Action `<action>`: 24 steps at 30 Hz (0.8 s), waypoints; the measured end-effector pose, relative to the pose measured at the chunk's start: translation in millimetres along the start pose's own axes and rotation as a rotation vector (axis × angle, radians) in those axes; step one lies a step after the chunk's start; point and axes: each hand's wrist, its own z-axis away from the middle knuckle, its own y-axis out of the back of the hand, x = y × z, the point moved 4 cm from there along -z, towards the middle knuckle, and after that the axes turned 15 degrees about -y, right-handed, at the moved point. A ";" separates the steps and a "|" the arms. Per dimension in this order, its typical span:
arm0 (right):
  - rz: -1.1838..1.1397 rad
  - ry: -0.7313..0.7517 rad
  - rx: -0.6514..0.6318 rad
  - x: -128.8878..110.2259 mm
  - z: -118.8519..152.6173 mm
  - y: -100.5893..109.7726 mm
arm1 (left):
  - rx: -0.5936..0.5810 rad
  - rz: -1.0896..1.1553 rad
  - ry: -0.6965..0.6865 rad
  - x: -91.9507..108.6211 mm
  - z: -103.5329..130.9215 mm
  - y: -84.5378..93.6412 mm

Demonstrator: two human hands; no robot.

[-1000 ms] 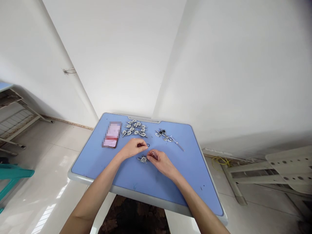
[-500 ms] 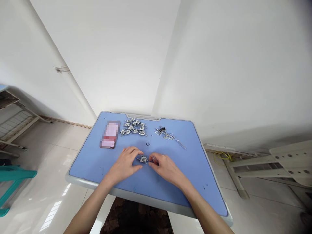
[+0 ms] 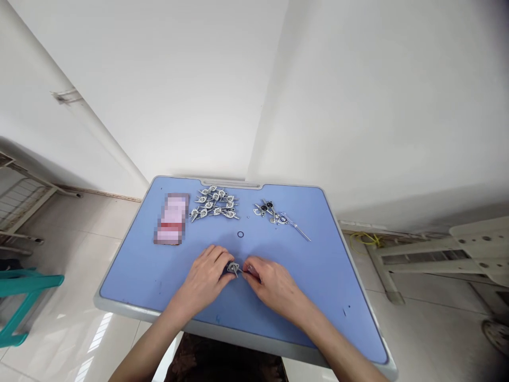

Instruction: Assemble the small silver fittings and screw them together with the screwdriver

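Observation:
Near the middle of the blue table [image 3: 159,281], my left hand [image 3: 210,273] is closed on a small metal valve-like part [image 3: 233,268] with a flange. Close by on its right, my right hand [image 3: 272,284] is pinched round a small clear handle, partly hidden by the fingers, whose thin tip points at the part. A black ring [image 3: 240,234] lies flat beyond both hands. Several similar metal parts [image 3: 217,201] are grouped at the back. Loose small pieces with black discs [image 3: 264,207] lie back right, beside a clear-handled screwdriver [image 3: 301,231].
A phone-like object [image 3: 172,218], blurred out, lies at the table's back left. White walls rise behind the table. A teal stool [image 3: 29,289] stands at the left, and a beige metal frame [image 3: 429,257] with a yellow cord [image 3: 368,239] nearby is at the right.
My left fingers have closed on the metal part, which they stood around before. The camera view has shifted slightly. My right hand remains beside the part.

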 end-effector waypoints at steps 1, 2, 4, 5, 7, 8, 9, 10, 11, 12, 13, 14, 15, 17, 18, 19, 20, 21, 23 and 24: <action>0.005 0.002 -0.005 0.5 0.4 -0.8 | -0.005 -0.008 -0.002 0.6 -0.1 -0.2; 0.010 0.003 -0.011 0.9 0.8 -1.3 | -0.009 -0.011 -0.006 1.3 0.0 -0.3; 0.022 0.001 -0.025 1.2 1.9 -1.6 | -0.015 -0.011 -0.014 2.5 0.5 -0.2; 0.027 0.001 -0.033 1.3 2.6 -1.6 | -0.017 -0.009 -0.019 3.2 1.0 -0.1; 0.031 0.003 -0.044 1.5 4.0 -1.5 | -0.020 -0.003 -0.032 4.3 2.1 -0.1; 0.033 0.008 -0.047 1.6 4.8 -1.6 | -0.021 0.002 -0.036 4.8 2.6 -0.1; 0.036 0.013 -0.049 1.8 5.5 -1.9 | -0.023 0.007 -0.038 5.1 3.0 -0.3; 0.042 0.019 -0.048 2.0 6.3 -2.2 | -0.023 0.012 -0.037 5.3 3.2 -0.4; 0.049 0.025 -0.046 2.3 7.0 -2.6 | -0.024 0.016 -0.035 5.5 3.3 -0.5; 0.058 0.030 -0.043 2.7 7.7 -3.1 | -0.025 0.017 -0.033 5.6 3.3 -0.7; 0.067 0.036 -0.041 3.0 8.2 -3.6 | -0.026 0.018 -0.031 5.8 3.2 -0.9; 0.076 0.040 -0.039 3.3 8.6 -4.0 | -0.027 0.017 -0.029 5.8 3.1 -1.1; 0.083 0.045 -0.038 3.5 9.0 -4.4 | -0.028 0.016 -0.031 5.9 3.0 -1.4; 0.096 0.052 -0.032 3.8 9.3 -4.9 | -0.027 0.015 -0.038 6.1 3.1 -2.3; 0.102 0.054 -0.027 3.8 9.3 -5.0 | -0.026 0.015 -0.041 6.1 3.3 -2.8; 0.108 0.056 -0.023 3.8 9.4 -5.0 | -0.024 0.014 -0.044 6.1 3.6 -3.2; 0.111 0.058 -0.019 3.6 9.4 -4.9 | -0.023 0.015 -0.045 6.0 3.8 -3.6; 0.112 0.058 -0.016 3.5 9.5 -4.6 | -0.020 0.019 -0.044 6.0 4.0 -3.8; 0.106 0.058 -0.010 3.0 9.9 -3.5 | -0.012 0.034 -0.036 5.8 4.3 -3.5; 0.102 0.057 -0.010 2.8 10.1 -2.9 | -0.008 0.044 -0.030 5.8 4.3 -3.1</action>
